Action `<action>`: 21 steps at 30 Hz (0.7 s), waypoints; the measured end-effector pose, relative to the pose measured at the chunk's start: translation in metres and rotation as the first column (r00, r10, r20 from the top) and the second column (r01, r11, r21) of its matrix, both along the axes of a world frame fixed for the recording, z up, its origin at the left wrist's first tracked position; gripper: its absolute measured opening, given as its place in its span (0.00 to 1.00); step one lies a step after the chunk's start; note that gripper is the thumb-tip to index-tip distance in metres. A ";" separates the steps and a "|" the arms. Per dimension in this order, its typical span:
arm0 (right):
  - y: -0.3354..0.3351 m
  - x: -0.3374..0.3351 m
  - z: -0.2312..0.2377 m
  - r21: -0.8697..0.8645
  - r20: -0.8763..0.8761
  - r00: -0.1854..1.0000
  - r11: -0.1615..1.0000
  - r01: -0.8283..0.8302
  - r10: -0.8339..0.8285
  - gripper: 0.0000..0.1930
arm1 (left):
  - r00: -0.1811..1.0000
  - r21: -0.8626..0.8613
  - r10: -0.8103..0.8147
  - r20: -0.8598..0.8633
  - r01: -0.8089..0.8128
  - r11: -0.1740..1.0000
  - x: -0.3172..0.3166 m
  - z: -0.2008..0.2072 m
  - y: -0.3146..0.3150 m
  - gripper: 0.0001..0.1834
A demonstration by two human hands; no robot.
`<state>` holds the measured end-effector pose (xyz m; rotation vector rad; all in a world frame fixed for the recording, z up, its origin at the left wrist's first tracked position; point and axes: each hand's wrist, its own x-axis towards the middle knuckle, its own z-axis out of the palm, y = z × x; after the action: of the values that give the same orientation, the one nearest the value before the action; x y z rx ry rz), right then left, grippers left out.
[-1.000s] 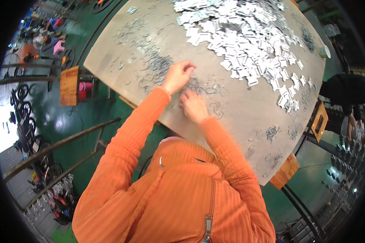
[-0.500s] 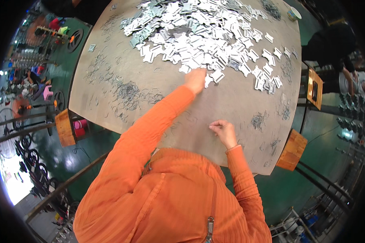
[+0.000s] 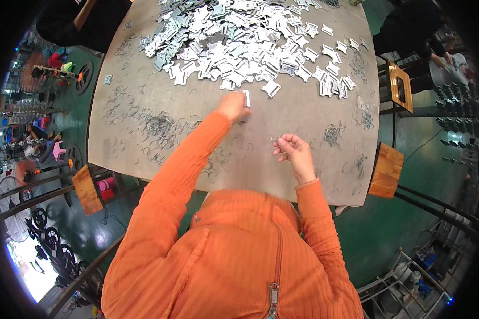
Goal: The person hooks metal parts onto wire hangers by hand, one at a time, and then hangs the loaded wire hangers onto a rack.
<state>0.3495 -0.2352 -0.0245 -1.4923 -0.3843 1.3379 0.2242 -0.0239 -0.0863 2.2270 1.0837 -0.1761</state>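
Note:
My left hand [image 3: 233, 107] is closed on a silver metal plate [image 3: 247, 98], seen nearly edge-on and standing out past the fingers. It is over the table just in front of a big heap of similar notched metal plates [image 3: 213, 49]. Nearer my body, my right hand [image 3: 296, 152] pinches a thin bent wire clip [image 3: 274, 140] between thumb and forefinger, the other fingers curled. One loose plate [image 3: 271, 88] lies at the heap's near edge, beyond both hands.
Bent wire clips [image 3: 160, 124] lie scattered on the table [image 3: 255, 175] to the left, with a smaller clump [image 3: 332, 135] on the right. Wooden stools [image 3: 387, 170] flank the table. A person in dark clothes [image 3: 410, 29] is at the far right, another person's arm [image 3: 84, 15] at far left.
My left hand has drawn back from the heap toward me with a plate in it. The right hand has risen slightly, and the wire clip in its pinch now shows. The view has shifted a little.

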 end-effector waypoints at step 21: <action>0.019 -0.004 0.038 0.037 -0.245 0.969 0.999 0.039 -0.028 0.07 | 0.499 -0.738 0.661 0.561 -0.060 0.672 -0.043 0.064 -0.119 0.09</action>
<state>0.3450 -0.2166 0.0135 -1.2755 -0.2259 1.4582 0.1814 -0.1428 -0.0224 1.1064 0.7756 0.5692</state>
